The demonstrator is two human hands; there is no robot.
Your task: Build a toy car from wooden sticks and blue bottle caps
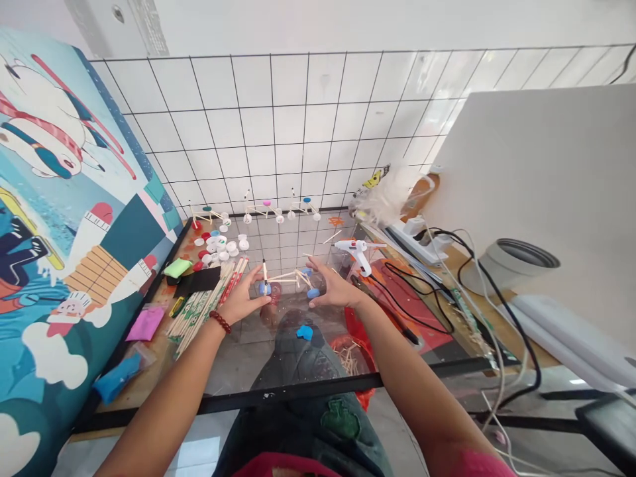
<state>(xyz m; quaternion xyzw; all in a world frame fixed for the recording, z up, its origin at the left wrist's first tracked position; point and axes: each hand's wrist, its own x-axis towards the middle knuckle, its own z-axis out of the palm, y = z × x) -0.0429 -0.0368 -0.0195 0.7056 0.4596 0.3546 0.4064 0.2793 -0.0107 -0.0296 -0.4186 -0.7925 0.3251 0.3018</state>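
A small stick-built vehicle (283,278) with blue round wheels and an upright dark-tipped stick sits on the see-through tabletop between my hands. My left hand (244,297) curves around its left end, thumb and fingers apart beside the upright stick and a blue wheel (265,289). On the other side, my right hand (332,286) is spread open next to the blue wheel (313,293) at the right end. Whether the fingertips touch the vehicle cannot be made out. A flat piece of blue clay (305,332) lies in front of it.
Similar stick models (265,211) line the back edge beside white and red caps (218,246). Bundled sticks (206,305) and coloured clay packets (146,322) lie left. A white glue gun (358,253) with black cord (422,285) and a red mat (407,305) lie right.
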